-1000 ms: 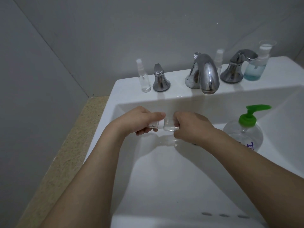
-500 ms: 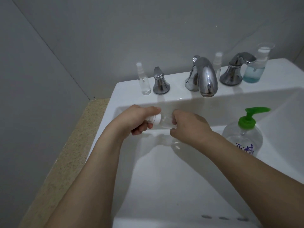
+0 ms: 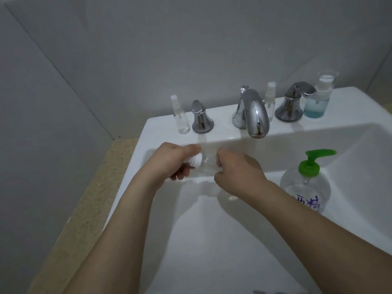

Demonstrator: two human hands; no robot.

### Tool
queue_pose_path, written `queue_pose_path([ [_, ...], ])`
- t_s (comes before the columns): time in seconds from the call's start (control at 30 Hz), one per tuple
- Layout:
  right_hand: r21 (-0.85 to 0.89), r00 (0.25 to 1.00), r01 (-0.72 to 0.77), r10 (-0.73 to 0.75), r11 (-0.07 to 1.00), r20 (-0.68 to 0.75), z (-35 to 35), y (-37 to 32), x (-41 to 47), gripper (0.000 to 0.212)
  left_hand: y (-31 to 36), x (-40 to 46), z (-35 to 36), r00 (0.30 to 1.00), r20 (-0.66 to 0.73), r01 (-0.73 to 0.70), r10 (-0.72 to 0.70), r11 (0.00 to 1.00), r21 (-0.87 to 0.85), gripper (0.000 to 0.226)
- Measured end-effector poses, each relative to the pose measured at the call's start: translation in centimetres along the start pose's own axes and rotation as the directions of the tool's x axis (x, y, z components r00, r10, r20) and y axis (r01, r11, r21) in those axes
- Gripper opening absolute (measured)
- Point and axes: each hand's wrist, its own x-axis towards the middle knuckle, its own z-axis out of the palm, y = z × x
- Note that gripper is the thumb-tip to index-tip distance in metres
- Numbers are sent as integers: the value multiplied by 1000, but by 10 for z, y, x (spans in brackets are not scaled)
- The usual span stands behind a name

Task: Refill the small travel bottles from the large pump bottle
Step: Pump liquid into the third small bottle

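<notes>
Currently both hands work over the sink [image 3: 212,251]: left hand [image 3: 171,160] grips white cap [image 3: 197,161], right hand [image 3: 237,172] grasps clear travel bottle [image 3: 209,164], held sideways. Judgement: twist cap only, keep body steady; tilt mouth upward before presenting it to pump bottle [image 3: 305,187], avoiding spills

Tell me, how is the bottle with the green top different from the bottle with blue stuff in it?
The green-pump bottle stands down inside the sink; the blue-liquid bottle stands up on the ledge beside the right tap handle. The green-pump bottle looks bigger and rounder, the blue-liquid bottle slimmer. The first holds clear liquid and has purple writing; the second holds blue liquid under a whitish top with a clear cover. Both are see-through, upright and untouched by either hand.
</notes>
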Motion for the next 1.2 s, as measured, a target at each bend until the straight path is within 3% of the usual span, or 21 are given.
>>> queue_pose_path([
  [0.07, 7, 999, -53, 53, 999, 14, -1, 4, 0, 15, -2, -1, 3, 990, 72, -127, 123, 991, 52, 20],
  [0.17, 21, 993, -113, 112, 993, 19, 0, 8, 0, 14, -7, 1, 5, 965, 190, -188, 181, 982, 21, 37],
  [0.3, 31, 996, -87, 86, 996, 26, 3, 4, 1, 15, -4, 2, 0, 990, 72, -124, 118, 989, 84, 28],
  [0.4, 40, 995, -100, 99, 994, 11, 4, 10, 1, 14, -6, 5, -12, 997, -76, -28, 18, 991, -133, 41],
  [0.47, 47, 988, -152, 152, 987, -4, 2, 14, 0, 14, -7, 6, -25, 975, -217, -27, -44, 949, -313, 45],
  [0.53, 68, 986, -164, 165, 984, -9, 2, 12, 1, 15, -7, 8, -30, 950, -309, -70, -53, 925, -375, 47],
  [0.7, 132, 994, -106, 102, 986, 40, 4, 2, 2, 18, -12, 16, -15, 852, -505, -306, 140, 915, -262, 47],
  [0.77, 149, 995, -96, 91, 984, 44, 4, 2, 2, 19, -16, 20, -13, 811, -551, -349, 197, 919, -185, 30],
  [0.83, 150, 997, -69, 63, 986, 46, 4, 1, 2, 19, -23, 24, -11, 764, -604, -314, 229, 949, -38, 19],
  [0.93, 149, 998, -28, 20, 988, 55, 6, 0, 1, 19, -27, 25, -8, 724, -653, -198, 222, 974, 113, 33],
  [1.2, 162, 996, -26, 11, 986, 91, 9, 1, 2, 19, -29, 23, -15, 669, -704, -211, 240, 969, 129, 29],
])
